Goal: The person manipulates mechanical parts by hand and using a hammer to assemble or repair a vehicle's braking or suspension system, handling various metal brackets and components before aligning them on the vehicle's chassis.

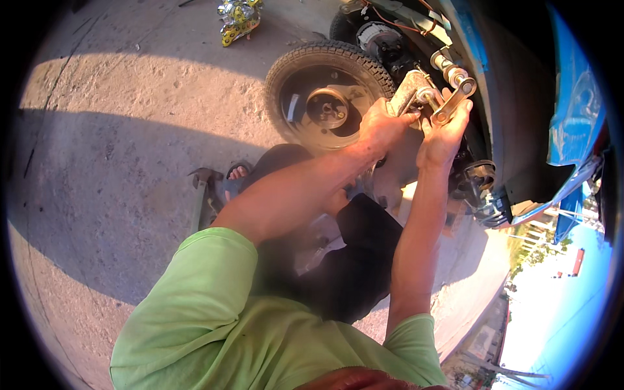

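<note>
Both my arms reach up to the underside of a blue vehicle. My left hand (385, 125) is closed around the lower end of a worn, tan metal piece (405, 92), its thumb pointing right. Beside it, my right hand (444, 135) holds a metal shackle (454, 103), palm upward, with some fingers hidden behind the link plate. The shackle has round pin ends, and a cylindrical bushing (444, 64) sits just above it. Where the tan piece meets the shackle is partly covered by my fingers.
A wheel with a tyre (286, 71) lies flat left of my hands. A hammer (200, 195) is on the concrete by my foot. Dark axle parts (387, 49) are beyond the wheel, and a shiny yellow wrapper (239, 21) lies farther off. Blue bodywork (577, 123) hangs at right.
</note>
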`<state>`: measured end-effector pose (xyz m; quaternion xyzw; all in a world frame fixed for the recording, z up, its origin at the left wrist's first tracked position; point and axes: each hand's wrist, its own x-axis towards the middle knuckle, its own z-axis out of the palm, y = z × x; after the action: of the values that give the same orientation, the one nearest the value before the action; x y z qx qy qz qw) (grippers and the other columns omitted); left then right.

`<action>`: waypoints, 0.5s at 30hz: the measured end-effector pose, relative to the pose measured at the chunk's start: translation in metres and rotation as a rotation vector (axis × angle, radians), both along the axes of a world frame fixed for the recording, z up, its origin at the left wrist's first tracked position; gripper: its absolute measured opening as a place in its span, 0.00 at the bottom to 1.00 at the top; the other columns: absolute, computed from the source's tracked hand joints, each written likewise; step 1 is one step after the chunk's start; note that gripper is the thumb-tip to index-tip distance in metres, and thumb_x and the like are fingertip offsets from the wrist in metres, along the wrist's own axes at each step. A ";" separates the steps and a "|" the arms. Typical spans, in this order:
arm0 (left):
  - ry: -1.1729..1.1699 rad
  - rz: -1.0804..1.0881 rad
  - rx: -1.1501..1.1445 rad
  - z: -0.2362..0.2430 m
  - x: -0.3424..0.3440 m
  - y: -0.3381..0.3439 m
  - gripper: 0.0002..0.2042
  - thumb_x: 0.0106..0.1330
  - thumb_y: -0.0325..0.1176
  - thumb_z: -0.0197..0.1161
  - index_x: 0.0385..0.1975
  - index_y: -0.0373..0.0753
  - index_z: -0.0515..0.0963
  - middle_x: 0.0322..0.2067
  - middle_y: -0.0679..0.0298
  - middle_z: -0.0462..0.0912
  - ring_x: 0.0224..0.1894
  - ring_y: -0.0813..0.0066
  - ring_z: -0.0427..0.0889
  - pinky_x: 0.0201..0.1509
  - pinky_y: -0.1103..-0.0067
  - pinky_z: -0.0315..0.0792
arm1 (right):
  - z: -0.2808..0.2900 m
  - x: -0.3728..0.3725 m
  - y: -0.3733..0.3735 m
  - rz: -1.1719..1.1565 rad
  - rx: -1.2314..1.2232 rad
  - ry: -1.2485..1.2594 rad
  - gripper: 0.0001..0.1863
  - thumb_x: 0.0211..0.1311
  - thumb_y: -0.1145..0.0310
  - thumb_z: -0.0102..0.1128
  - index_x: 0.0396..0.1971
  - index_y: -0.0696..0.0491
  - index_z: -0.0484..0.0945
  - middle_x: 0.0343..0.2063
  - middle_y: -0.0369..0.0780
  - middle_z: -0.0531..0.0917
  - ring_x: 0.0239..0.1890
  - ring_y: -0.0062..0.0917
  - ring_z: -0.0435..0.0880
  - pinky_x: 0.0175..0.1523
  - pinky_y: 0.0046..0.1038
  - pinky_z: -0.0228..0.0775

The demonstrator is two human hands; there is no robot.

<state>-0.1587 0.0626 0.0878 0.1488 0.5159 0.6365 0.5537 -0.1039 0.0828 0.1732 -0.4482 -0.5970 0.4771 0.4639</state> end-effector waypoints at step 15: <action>0.210 -0.059 -0.007 0.001 -0.002 -0.003 0.20 0.51 0.37 0.69 0.40 0.34 0.72 0.38 0.52 0.82 0.40 0.64 0.84 0.40 0.67 0.78 | -0.028 0.001 0.050 0.198 0.001 -0.026 0.54 0.58 0.19 0.23 0.52 0.59 0.71 0.34 0.48 0.83 0.32 0.37 0.84 0.42 0.37 0.79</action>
<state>-0.1605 0.0592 0.0890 0.2279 0.5686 0.5992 0.5155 -0.1031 0.1326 0.1448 -0.3930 -0.6444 0.5146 0.4068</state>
